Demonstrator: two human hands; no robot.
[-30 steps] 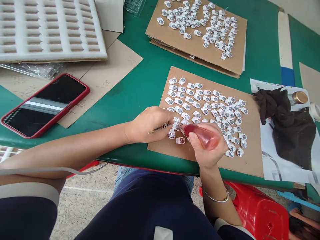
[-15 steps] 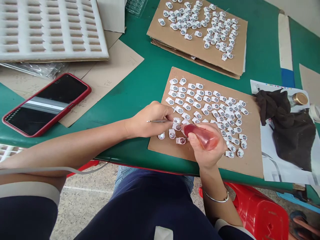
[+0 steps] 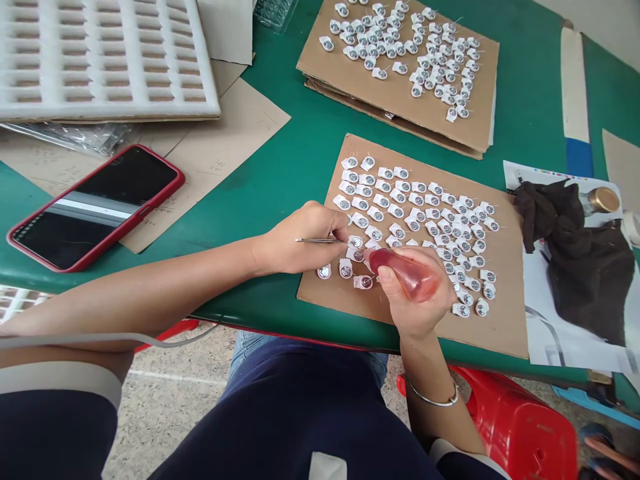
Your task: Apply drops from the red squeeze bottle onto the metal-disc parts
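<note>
My left hand (image 3: 295,243) pinches thin metal tweezers (image 3: 320,241), their tips at a small white round part on the near cardboard sheet (image 3: 500,320). My right hand (image 3: 417,300) grips a small red squeeze bottle (image 3: 405,272), nozzle pointing left and down at the parts beside the tweezers. Several rows of small white parts with silver centres (image 3: 425,213) cover the sheet. One part (image 3: 324,271) lies alone at the sheet's near left corner.
A second cardboard stack with several like parts (image 3: 410,60) lies farther back. A red-cased phone (image 3: 95,207) rests at the left, a white foam tray (image 3: 100,60) behind it. A dark cloth (image 3: 580,260) and a gold-capped bottle (image 3: 603,199) sit at the right. A red stool (image 3: 520,427) stands below.
My left hand levelled the tweezers and shifted slightly; a lone part now lies uncovered at the sheet's near left corner. The red bottle stayed almost still.
</note>
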